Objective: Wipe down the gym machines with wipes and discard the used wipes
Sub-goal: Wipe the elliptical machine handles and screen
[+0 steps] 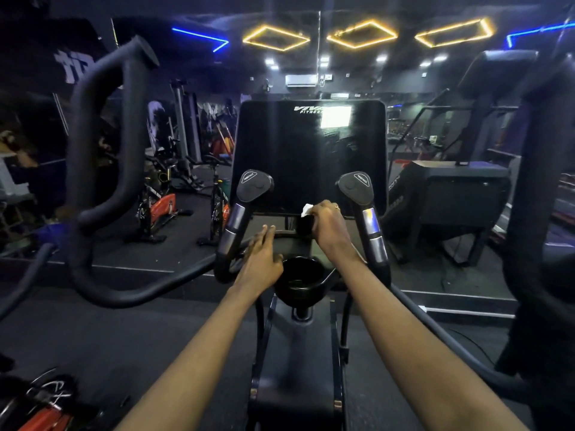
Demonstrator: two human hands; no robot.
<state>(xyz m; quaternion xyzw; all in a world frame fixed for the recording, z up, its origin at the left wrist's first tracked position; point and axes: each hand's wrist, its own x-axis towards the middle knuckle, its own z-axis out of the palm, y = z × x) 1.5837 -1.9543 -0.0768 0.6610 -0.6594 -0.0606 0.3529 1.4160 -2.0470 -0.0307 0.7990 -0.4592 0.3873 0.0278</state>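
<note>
Now at a cardio machine [295,384] in a dim gym, both arms stretched forward over its centre column.

Right hand [326,227]: fingers curled tight round a small white wipe [307,209], bunched up, with only a corner showing above the knuckles. The fist sits at the bottom edge of the console [311,157], just left of the right inner grip [362,206]. Bunching the wipe gives a firm pad to press with, and the low position suggests work along the console's lower rim, or the ledge [287,234] beneath it. I cannot tell which surface the wipe actually touches.

Left hand [261,258]: flat, fingers straight and together, holding nothing. The fingertips reach toward the same ledge, beside the left inner grip [245,206], and the palm lies just left of the cup holder [300,278]. My reading is that it is a bracing hand, steadying the body while the other one scrubs. Contact looks likely but is not certain.

The console glass is dark and glossy, with a bright reflection in the upper right. Whether it is already clean cannot be judged in this light.

Surroundings: a large padded swing handle [102,169] curves up on the left, and spin bikes [158,209] stand beyond it.

Judgement: the task is mid-wipe on this machine. The grips, swing handles and cup holder probably remain, and the wipe has not yet been discarded. No bin is visible.
</note>
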